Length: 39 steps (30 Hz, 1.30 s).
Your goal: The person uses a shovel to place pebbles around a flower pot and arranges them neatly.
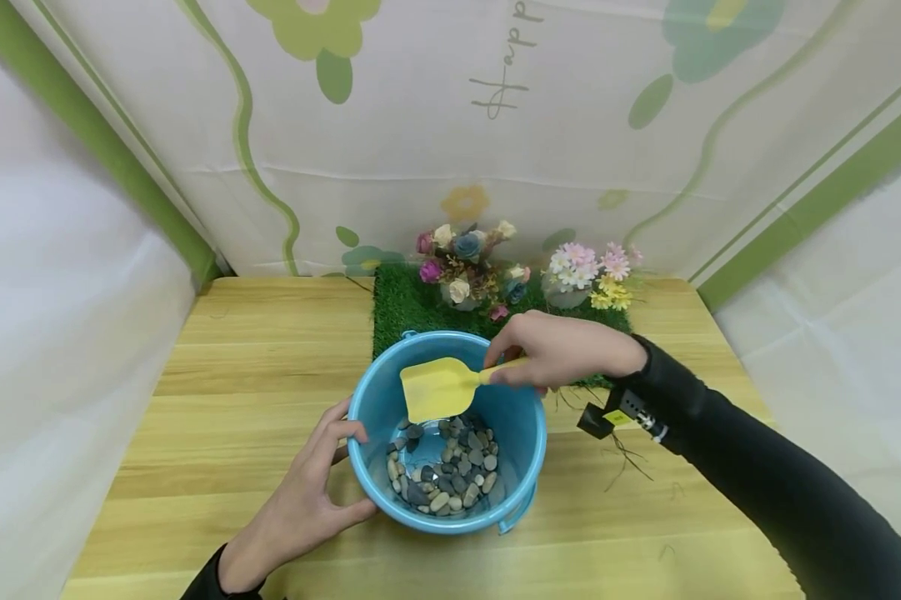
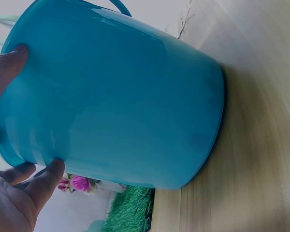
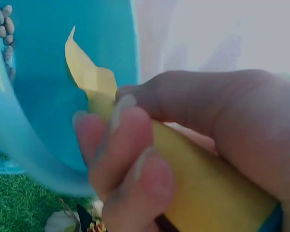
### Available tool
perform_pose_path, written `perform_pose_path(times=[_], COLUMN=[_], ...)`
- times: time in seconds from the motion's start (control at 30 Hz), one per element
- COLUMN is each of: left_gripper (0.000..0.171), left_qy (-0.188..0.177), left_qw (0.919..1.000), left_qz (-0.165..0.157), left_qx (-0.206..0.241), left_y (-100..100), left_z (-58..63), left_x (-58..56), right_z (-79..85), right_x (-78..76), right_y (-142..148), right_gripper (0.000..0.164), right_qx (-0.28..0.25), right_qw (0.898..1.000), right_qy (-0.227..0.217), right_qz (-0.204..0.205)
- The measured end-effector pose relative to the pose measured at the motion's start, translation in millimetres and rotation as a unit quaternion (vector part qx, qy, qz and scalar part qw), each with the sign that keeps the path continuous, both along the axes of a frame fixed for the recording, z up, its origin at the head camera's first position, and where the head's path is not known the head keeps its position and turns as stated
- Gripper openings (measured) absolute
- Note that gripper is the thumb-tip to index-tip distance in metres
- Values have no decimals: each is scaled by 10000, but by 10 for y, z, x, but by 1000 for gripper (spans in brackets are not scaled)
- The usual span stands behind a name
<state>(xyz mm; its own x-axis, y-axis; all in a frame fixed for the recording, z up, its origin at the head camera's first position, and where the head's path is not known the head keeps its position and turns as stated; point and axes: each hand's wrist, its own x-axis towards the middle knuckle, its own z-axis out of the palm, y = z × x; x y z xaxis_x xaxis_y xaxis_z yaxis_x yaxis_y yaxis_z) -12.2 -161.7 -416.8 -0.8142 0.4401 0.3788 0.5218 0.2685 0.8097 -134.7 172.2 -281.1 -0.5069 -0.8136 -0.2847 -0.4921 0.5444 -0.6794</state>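
Observation:
A blue bucket [image 1: 521, 442] stands upright on the table, with several grey and tan pebbles [image 1: 461, 475] spread over its bottom. My left hand [image 1: 307, 492] grips the bucket's left side, a finger hooked over the rim and the thumb against the outer wall. In my right hand [image 1: 563, 346] is the handle of a yellow toy shovel [image 1: 438, 392], pinched between thumb and fingers. The shovel's blade hangs inside the bucket's mouth, above the pebbles, and no pebbles show on it. In the right wrist view, fingers wrap round the yellow handle [image 3: 198, 179].
Behind the bucket lies a green artificial grass mat [image 1: 393, 312]. Two bunches of artificial flowers stand on it, one mixed [image 1: 465, 262] and one of pink, white and yellow blooms [image 1: 581, 271]. A printed white curtain [image 1: 420, 133] hangs past the wooden table's [image 1: 232, 400] far edge.

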Motion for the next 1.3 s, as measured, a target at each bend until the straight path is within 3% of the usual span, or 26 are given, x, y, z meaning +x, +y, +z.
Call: perform_pose_path(times=[0.3, 0.6, 0.83, 0.93, 1.03, 1.3], left_gripper=[67, 69, 69, 67, 67, 68], left_qy=[-43, -107, 45, -70, -149, -104], left_qw=[10000, 9999, 9999, 10000, 9999, 9999], left_qz=[10, -12, -57, -50, -3, -57], left_qx=[-19, 33, 73, 20, -47, -18], left_y=[0, 9, 7, -1, 0, 5], left_z=[4, 11, 15, 11, 9, 27], left_x=[1, 5, 4, 9, 10, 11], right_z=[-90, -184, -238, -253, -263, -296], right_x=[63, 138, 140, 139, 133, 132], right_y=[-277, -474, -564, -604, -653, -803], right_gripper=[15, 42, 50, 54, 50, 16], right_qx=[509, 950, 1261, 1519, 1889, 2650], right_qw=[9986, 9953, 9913, 9879, 9818, 9642], right_qy=[137, 78, 142, 50, -44, 109], right_qz=[95, 196, 354, 300, 176, 20])
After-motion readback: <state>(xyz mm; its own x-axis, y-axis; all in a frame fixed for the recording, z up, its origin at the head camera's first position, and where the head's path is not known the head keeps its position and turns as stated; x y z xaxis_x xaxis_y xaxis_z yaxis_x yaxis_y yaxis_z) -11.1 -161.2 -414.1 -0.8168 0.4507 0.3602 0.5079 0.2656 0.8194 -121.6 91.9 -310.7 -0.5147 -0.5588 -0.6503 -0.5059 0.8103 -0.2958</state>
